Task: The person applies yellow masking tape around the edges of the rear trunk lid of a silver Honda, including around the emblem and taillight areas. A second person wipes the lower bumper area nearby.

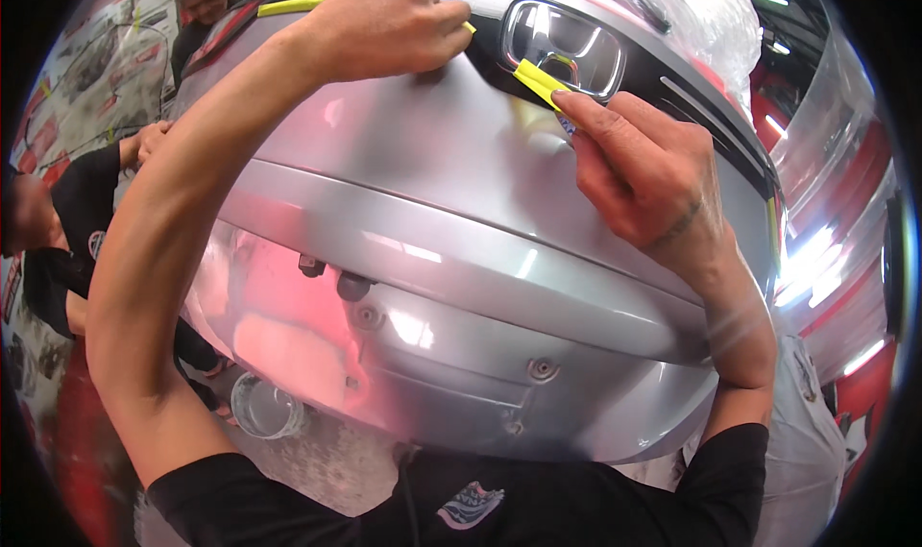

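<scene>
My right hand [658, 172] is closed in a pinch on yellow masking tape [539, 81], just below the chrome emblem [562, 48]. A small blue-marked piece shows under its fingertips; what that is I cannot make out. At the top of the silver car boot lid [423, 153], my left hand [394, 30] is closed, fingers curled in. A bit of yellow tape sticks out at its fingertips, and a yellow strip [293, 6] runs along the panel's upper edge to the left of it. My left fingers hide the tape between these parts.
Two people are at the left, one with a black sleeve [88, 196], the other near the top. A clear bucket [266, 405] stands on the floor below the car. Clear plastic sheeting [706, 28] covers parts behind the lid and hangs at the right.
</scene>
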Demonstrator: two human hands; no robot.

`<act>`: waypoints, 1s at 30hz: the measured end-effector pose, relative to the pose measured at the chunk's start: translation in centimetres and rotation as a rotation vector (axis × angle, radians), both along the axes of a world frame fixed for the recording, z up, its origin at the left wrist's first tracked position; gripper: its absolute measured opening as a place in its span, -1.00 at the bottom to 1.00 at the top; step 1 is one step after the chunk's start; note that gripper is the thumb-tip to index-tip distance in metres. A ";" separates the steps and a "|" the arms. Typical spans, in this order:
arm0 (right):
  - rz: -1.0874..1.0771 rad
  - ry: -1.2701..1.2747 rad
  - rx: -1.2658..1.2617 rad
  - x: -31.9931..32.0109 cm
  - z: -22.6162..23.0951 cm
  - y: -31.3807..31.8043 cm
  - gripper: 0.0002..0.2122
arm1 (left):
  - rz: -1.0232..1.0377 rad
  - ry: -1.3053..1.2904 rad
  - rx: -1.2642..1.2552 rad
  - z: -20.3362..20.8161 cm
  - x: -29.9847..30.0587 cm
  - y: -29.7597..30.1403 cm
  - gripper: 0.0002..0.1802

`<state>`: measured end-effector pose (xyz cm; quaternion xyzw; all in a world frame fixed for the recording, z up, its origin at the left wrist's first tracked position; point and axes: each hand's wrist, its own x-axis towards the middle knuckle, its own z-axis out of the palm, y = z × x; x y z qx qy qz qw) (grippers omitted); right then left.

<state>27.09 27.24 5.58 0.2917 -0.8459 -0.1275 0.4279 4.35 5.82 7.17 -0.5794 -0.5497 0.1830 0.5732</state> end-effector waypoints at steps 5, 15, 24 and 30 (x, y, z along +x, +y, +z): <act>0.007 0.050 0.048 -0.2 -0.2 -1.1 -0.64 | -0.153 -0.329 0.349 -2.0 -0.6 -1.8 -0.75; 0.036 0.136 0.126 -1.4 -0.9 -2.2 -0.65 | -0.499 -1.578 0.532 -4.2 3.8 -2.3 -0.66; -0.010 0.092 0.129 -1.5 -1.2 -3.0 -0.58 | -0.456 -1.811 0.319 -2.7 5.0 -1.5 -0.75; -0.061 0.086 0.122 -1.4 -1.0 -3.4 -0.57 | -0.417 -1.744 0.277 -2.7 2.3 -0.3 -0.72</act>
